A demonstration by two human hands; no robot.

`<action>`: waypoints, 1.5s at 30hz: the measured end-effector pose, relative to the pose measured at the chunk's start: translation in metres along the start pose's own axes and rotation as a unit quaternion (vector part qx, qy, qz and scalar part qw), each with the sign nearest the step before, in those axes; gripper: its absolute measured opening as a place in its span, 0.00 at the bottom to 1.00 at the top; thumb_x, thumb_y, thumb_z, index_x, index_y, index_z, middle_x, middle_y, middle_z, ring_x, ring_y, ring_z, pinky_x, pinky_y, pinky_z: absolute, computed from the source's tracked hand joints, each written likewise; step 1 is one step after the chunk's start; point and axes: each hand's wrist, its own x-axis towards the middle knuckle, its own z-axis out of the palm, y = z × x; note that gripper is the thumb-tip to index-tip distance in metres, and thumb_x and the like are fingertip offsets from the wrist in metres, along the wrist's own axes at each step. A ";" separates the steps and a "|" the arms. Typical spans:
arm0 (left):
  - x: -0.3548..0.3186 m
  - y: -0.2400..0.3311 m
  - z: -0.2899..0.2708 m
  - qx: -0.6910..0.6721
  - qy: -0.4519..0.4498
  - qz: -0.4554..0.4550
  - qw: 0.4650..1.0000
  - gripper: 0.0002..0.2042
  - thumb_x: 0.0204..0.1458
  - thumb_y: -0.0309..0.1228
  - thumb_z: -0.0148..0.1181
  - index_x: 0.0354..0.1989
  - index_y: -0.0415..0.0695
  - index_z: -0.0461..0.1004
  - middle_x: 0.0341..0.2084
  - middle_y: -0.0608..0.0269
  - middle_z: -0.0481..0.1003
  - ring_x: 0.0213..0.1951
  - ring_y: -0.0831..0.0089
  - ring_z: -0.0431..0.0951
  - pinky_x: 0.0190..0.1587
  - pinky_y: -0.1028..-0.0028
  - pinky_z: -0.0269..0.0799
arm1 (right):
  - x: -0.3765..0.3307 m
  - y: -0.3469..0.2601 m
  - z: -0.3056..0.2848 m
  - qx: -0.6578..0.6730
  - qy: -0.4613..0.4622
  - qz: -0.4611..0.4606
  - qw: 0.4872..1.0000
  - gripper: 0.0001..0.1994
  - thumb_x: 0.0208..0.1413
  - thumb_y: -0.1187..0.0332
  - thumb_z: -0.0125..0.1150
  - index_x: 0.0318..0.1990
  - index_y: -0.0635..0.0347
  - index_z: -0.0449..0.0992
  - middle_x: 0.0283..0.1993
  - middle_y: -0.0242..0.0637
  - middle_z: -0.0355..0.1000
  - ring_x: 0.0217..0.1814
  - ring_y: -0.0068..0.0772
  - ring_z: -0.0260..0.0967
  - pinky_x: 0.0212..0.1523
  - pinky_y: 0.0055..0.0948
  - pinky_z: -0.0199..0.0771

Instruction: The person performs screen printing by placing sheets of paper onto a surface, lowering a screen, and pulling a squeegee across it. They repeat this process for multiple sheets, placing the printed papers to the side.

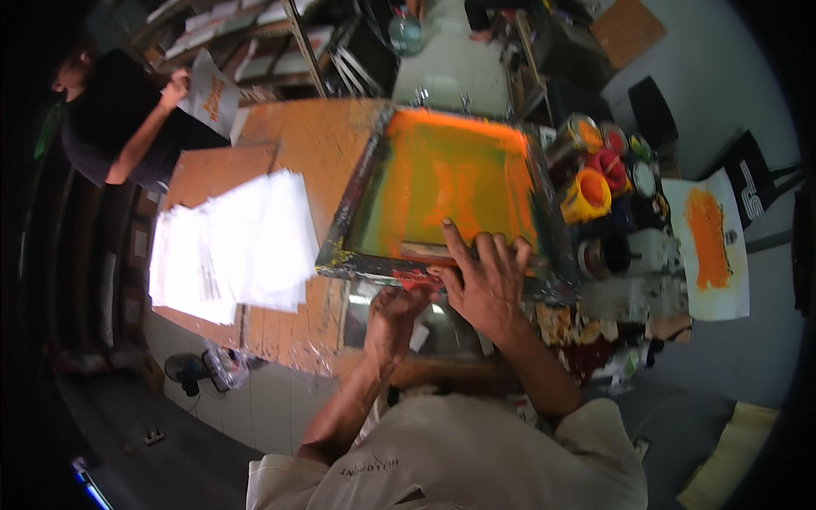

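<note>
A screen printing frame [344, 223] with dark, ink-stained edges lies on the table before me. Orange ink is smeared across its mesh [459, 183], thickest along the far edge and right side. At the near end of the mesh rests a squeegee [416, 251] with a wooden handle. My right hand [493, 285] is closed over it, the index finger stretched forward and the thumb on the near side. My left hand [395, 319] is curled at the frame's near edge, which it appears to grip; its fingertips are partly hidden.
A stack of white sheets [255, 242] lies on the wooden table [297, 136] to the left. Ink pots, including a yellow cup [586, 195], crowd the right. Beyond them hangs an orange-smeared sheet [710, 246]. At far left another person [119, 119] holds a printed sheet [208, 93].
</note>
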 end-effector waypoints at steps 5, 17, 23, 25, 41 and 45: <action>0.078 0.021 -0.014 0.172 -0.016 0.095 0.980 0.16 0.57 0.32 0.59 0.49 0.33 0.77 0.45 0.51 0.82 0.45 0.56 0.82 0.54 0.57 0.74 | 0.077 0.024 -0.038 0.006 0.069 -0.023 0.997 0.28 0.60 0.49 0.64 0.61 0.57 0.76 0.33 0.43 0.69 0.38 0.45 0.67 0.48 0.47 0.60; 0.191 -0.035 -0.134 0.777 0.199 0.156 0.577 0.17 0.55 0.40 0.64 0.44 0.38 0.78 0.49 0.40 0.73 0.55 0.40 0.72 0.55 0.43 0.67 | 0.193 0.068 -0.090 0.055 0.043 -0.001 0.998 0.23 0.62 0.49 0.64 0.52 0.60 0.81 0.35 0.48 0.79 0.36 0.51 0.76 0.48 0.47 0.69; 0.214 0.060 -0.198 0.778 0.154 0.146 0.592 0.15 0.55 0.37 0.65 0.40 0.37 0.77 0.40 0.37 0.78 0.43 0.38 0.79 0.47 0.52 0.76 | 0.222 0.075 -0.106 0.108 0.007 0.030 0.994 0.20 0.61 0.51 0.64 0.49 0.59 0.83 0.36 0.52 0.81 0.36 0.56 0.80 0.43 0.46 0.76; 0.212 0.105 -0.232 0.739 0.223 0.191 0.606 0.14 0.57 0.39 0.64 0.37 0.39 0.77 0.38 0.41 0.78 0.43 0.41 0.79 0.46 0.50 0.75 | 0.226 0.074 -0.108 0.091 0.013 0.040 0.995 0.18 0.61 0.51 0.64 0.50 0.53 0.83 0.36 0.49 0.82 0.37 0.54 0.81 0.42 0.46 0.77; 0.009 0.080 -0.249 0.774 0.339 0.146 0.514 0.35 0.67 0.47 0.48 0.74 0.32 0.52 0.76 0.40 0.48 0.77 0.45 0.43 0.77 0.44 0.37 | 0.226 0.126 -0.078 0.097 -0.039 0.058 0.993 0.28 0.68 0.47 0.56 0.63 0.62 0.75 0.56 0.44 0.77 0.53 0.34 0.74 0.51 0.30 0.72; 0.018 0.067 -0.242 0.810 0.292 0.129 0.492 0.37 0.69 0.51 0.43 0.76 0.33 0.48 0.78 0.44 0.43 0.79 0.49 0.37 0.77 0.45 0.31 | 0.223 0.129 -0.078 0.079 -0.057 0.076 0.992 0.29 0.69 0.48 0.55 0.63 0.64 0.74 0.61 0.50 0.75 0.67 0.43 0.69 0.69 0.37 0.61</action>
